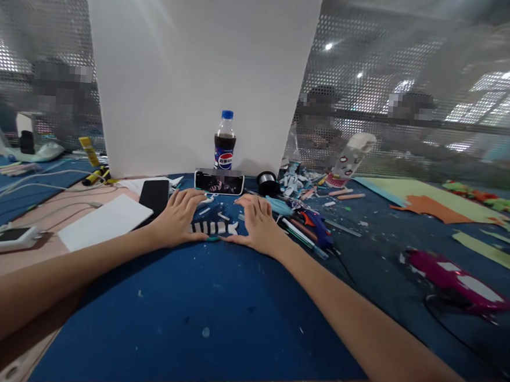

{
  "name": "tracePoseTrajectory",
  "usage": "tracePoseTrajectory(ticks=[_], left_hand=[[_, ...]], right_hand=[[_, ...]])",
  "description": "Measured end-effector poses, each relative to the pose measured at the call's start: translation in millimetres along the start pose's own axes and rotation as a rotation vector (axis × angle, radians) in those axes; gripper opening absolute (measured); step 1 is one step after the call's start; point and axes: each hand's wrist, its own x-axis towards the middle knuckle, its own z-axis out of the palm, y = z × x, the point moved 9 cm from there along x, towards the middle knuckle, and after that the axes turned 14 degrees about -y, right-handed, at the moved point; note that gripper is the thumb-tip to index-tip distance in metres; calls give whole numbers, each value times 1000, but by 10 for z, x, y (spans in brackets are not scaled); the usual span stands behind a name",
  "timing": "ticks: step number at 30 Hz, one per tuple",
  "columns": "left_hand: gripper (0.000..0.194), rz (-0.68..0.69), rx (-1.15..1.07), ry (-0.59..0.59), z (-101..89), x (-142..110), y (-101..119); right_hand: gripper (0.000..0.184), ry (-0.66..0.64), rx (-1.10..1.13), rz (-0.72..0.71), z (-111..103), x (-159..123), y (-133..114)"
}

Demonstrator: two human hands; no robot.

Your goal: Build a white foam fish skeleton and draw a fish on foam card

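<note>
While the left hand and right hand curve wide around those little white pieces, a thumb twitch could totally scatter them.

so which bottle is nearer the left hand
The dark soda bottle with the blue cap, in front of the white board. The other, a patterned bottle with a white lid, is farther right.

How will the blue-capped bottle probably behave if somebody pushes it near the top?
The bottle would probably tip, being tall and narrow. It is likely rather heavy, since dark liquid reaches near its shoulder. Laid on its side, it might roll, because its body looks round.
</note>
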Motion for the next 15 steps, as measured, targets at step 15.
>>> tracePoseTrajectory(ticks=[15], left_hand=[[45,211,140,17,-222,-244,482]], right_hand=[[53,-16,18,43,52,0,-11]])
